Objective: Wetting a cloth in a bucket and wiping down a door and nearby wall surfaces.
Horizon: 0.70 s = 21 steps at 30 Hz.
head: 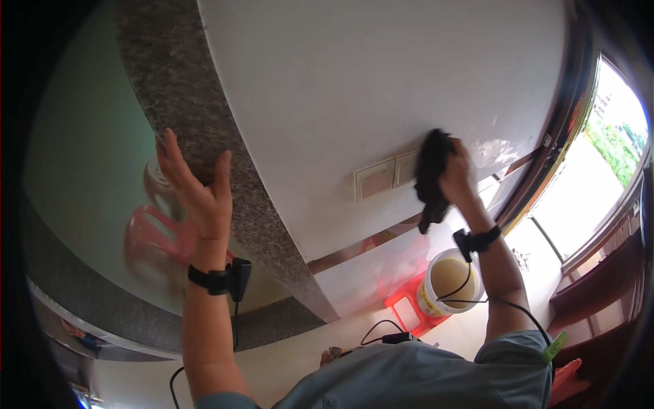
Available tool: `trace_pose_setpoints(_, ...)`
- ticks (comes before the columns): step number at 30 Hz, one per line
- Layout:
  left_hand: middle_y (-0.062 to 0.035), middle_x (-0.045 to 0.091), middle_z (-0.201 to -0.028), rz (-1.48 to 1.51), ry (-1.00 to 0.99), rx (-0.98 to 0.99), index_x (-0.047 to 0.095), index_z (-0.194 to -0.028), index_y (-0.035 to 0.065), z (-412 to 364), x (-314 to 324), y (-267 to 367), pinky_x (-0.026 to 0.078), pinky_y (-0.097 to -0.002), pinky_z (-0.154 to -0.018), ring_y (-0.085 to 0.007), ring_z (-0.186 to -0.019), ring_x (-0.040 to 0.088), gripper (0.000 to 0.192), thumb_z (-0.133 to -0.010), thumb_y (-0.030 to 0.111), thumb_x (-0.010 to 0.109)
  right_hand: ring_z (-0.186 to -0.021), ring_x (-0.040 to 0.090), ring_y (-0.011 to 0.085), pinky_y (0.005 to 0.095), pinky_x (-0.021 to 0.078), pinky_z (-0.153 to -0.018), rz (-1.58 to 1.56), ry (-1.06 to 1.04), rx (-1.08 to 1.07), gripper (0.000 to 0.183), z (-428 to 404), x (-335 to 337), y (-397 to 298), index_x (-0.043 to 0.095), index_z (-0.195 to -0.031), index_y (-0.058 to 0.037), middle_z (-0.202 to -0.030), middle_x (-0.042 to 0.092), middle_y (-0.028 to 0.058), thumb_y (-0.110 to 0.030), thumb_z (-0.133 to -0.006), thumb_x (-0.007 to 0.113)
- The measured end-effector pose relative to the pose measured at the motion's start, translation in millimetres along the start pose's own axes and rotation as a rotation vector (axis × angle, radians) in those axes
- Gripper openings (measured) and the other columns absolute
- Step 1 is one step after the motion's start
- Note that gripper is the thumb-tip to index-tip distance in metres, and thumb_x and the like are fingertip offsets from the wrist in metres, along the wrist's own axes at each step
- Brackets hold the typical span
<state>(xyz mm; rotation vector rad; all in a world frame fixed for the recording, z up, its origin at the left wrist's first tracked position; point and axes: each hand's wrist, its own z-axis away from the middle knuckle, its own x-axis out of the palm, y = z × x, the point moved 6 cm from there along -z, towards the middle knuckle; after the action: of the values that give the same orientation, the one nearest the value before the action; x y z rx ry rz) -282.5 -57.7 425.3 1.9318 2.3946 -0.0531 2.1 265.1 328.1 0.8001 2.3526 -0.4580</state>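
Observation:
My right hand (456,174) grips a dark cloth (433,179) at the white wall (327,92). The cloth partly covers the right-hand one of two white wall switches (375,180). Hand and cloth are slightly blurred. On the left, my left hand (200,197) is raised with fingers and thumb apart, holding nothing. It is in front of a grey mottled stone-look border (168,66), its fingers near the border's left edge; whether they touch it I cannot tell. Left of that border is a glossy greenish panel (87,153) with a pinkish, stool-like shape showing in it.
Below my right forearm, a white bucket (426,299) of cloudy liquid stands on a red plastic stool (396,301). A brown trim strip (373,240) crosses the lower wall. An open doorway (587,163) is at right, with dark red wooden furniture (592,307) below it. Cables hang from both wrist straps.

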Motion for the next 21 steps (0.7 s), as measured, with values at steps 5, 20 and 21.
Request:
trace_pose_setpoints(5, -0.0208, 0.026, -0.148, -0.025, -0.001, 0.046, 0.024, -0.146, 0.0038, -5, 6, 2, 0.031, -0.0472, -0.108, -0.037, -0.136, 0.029, 0.074, -0.09, 0.03, 0.065, -0.104, 0.059, 0.032, 0.0387, 0.0461, -0.091, -0.464, 0.058, 0.268, 0.034, 20, 41, 143, 0.062, -0.105, -0.0077, -0.109, 0.062, 0.0135, 0.0, -0.072, 0.062)
trace_pose_setpoints(20, -0.0249, 0.038, -0.136, -0.034, 0.091, 0.2, 0.03, -0.143, 0.0042, -2, 10, -12, 0.044, -0.045, -0.095, -0.0395, -0.125, 0.042, 0.082, -0.083, 0.043, 0.071, -0.107, 0.048, 0.0365, 0.0465, 0.0427, -0.076, -0.525, 0.123, -0.616, 0.024, 74, 58, -259, 0.068, -0.088, -0.0137, -0.116, 0.053, 0.0135, -0.02, -0.065, 0.064)
trace_pose_setpoints(21, -0.0244, 0.039, -0.136, -0.023, 0.112, 0.21, 0.031, -0.143, 0.0047, -1, 9, -11, 0.044, -0.0447, -0.095, -0.0395, -0.125, 0.042, 0.081, -0.083, 0.043, 0.071, -0.11, 0.046, 0.0357, 0.0435, 0.0427, -0.076, -0.557, 0.106, -0.692, 0.024, 93, 72, -261, 0.069, -0.088, -0.0173, -0.12, 0.051, 0.0104, -0.02, -0.065, 0.064)
